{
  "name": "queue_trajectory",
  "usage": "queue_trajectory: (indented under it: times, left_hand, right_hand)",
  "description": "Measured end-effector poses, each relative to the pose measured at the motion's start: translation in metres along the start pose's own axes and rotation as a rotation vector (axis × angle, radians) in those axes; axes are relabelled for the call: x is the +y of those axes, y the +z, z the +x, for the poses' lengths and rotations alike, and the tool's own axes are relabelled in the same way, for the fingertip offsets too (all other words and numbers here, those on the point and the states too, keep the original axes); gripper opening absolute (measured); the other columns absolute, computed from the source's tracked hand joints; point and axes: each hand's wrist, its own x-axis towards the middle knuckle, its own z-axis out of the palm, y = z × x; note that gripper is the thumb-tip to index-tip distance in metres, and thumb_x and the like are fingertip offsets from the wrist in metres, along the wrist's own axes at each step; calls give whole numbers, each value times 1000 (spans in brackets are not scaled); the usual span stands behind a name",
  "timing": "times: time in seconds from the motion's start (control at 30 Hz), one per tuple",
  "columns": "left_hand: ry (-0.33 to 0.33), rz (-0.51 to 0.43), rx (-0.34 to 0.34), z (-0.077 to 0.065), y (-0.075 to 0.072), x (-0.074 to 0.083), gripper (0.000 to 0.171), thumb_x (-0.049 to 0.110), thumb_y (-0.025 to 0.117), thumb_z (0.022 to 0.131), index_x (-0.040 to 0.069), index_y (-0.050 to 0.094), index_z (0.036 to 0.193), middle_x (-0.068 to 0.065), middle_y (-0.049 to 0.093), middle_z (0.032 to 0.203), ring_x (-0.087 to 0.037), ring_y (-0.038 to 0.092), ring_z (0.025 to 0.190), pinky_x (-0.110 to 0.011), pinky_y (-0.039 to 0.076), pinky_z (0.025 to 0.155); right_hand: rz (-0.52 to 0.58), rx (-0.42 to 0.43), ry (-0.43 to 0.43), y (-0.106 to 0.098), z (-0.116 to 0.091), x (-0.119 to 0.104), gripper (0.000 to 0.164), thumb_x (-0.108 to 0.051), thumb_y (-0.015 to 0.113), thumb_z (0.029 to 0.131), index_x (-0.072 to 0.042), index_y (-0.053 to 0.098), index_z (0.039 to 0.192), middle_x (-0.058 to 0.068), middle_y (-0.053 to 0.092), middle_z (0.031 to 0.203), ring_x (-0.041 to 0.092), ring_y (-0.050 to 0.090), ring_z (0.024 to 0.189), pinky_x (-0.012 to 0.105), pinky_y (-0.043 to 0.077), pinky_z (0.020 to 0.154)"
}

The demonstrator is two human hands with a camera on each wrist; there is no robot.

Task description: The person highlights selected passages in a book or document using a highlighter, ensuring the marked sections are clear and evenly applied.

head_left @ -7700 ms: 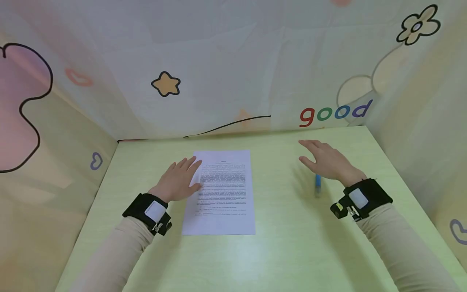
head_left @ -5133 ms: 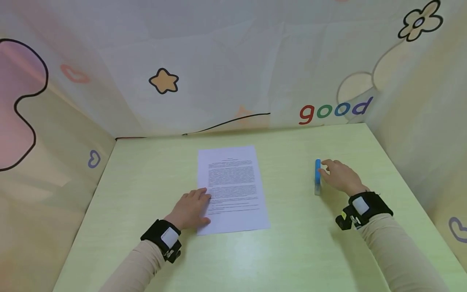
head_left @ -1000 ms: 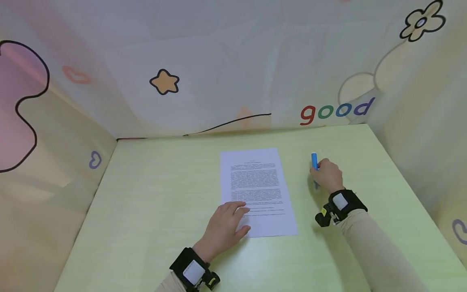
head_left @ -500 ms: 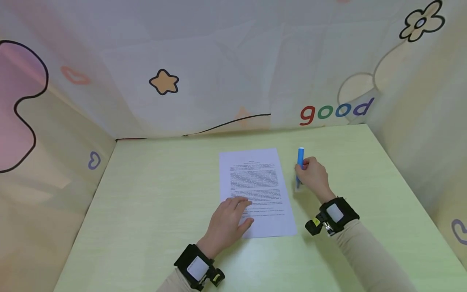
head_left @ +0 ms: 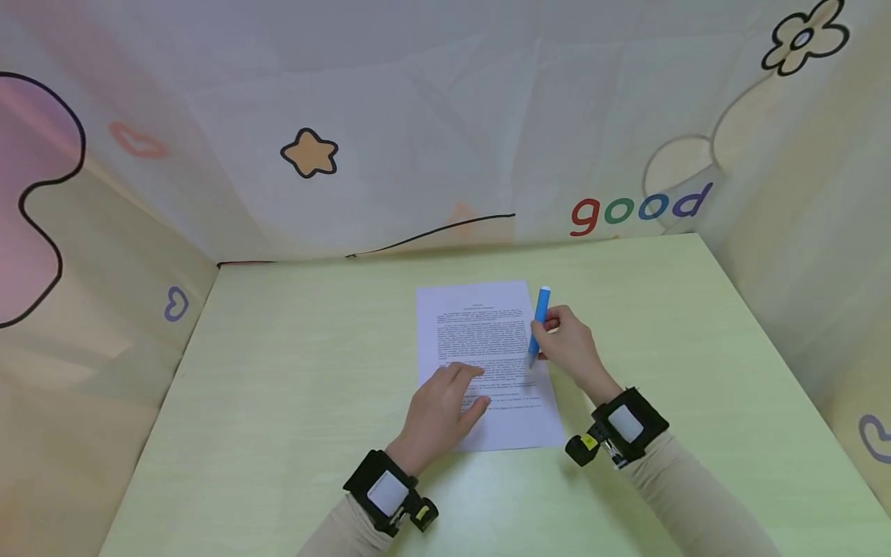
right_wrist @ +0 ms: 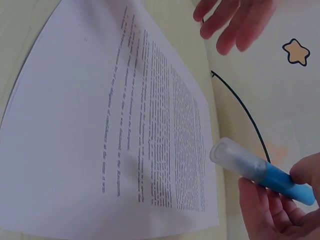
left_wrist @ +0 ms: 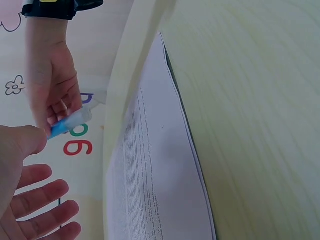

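A white printed paper (head_left: 511, 430) lies on the table, its edge looking layered in the left wrist view. My left hand (head_left: 433, 414) is over its lower left part, fingers loosely extended and holding nothing; in the right wrist view those fingers (right_wrist: 232, 22) show above the paper. My right hand (head_left: 575, 346) pinches a blue marker (head_left: 541, 306) between thumb and fingers over the paper's right edge. The marker's translucent cap (right_wrist: 237, 157) is on and points down toward the print, while its blue end tilts up.
The pale green table (head_left: 278, 371) runs back to a cloth backdrop (head_left: 418, 116) printed with a star, a flower and the word "good". Cloth sides flank it left and right. Both wrists wear black camera straps (head_left: 629, 424).
My right hand has picked up the marker from the table at right and carried it left to the paper. Earlier, the paper shifted right with my left hand, which has since moved slightly up.
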Motion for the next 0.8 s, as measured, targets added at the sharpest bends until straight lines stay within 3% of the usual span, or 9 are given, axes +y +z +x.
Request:
queue_trajectory:
  times: [0.1, 0.23, 0.37, 0.53, 0.8]
  left_hand:
    - [-19, -12, -6, 4, 3, 0, 36, 32, 62, 84, 10, 57, 113, -4, 59, 106, -16, 55, 92, -27, 51, 70]
    - [-55, -29, -12, 9, 7, 1, 35, 32, 61, 85, 10, 57, 112, -4, 60, 105, -16, 56, 91, -28, 51, 69]
    - [-110, -65, -7, 14, 10, 3, 34, 32, 61, 85, 9, 58, 109, -4, 62, 101, -15, 58, 88, -28, 52, 66]
    - [-188, -114, -11, 18, 11, 7, 31, 33, 61, 84, 8, 61, 104, -4, 63, 94, -14, 58, 81, -26, 50, 61]
    - [-235, -184, -50, 21, 15, 11, 24, 31, 61, 84, 10, 62, 96, 2, 60, 76, -3, 50, 62, -16, 39, 46]
  right_hand:
    - [16, -23, -14, 5, -6, -8, 46, -44, 53, 86, -5, 44, 108, 11, 48, 93, 18, 59, 69, 36, 50, 43]
    - [41, -77, -6, 5, -21, -40, 34, -26, 53, 88, -1, 43, 110, 14, 48, 95, 23, 58, 75, 46, 53, 57]
    - [83, -117, -4, 7, -31, -60, 30, -19, 53, 89, 0, 43, 109, 16, 49, 96, 29, 58, 79, 41, 54, 64]
    - [141, -144, 4, 10, -38, -70, 29, -18, 55, 88, -1, 43, 108, 16, 50, 97, 29, 60, 79, 42, 54, 65]
    - [148, -139, -16, 13, -44, -75, 29, -17, 56, 88, -1, 44, 108, 16, 51, 97, 28, 59, 80, 41, 54, 65]
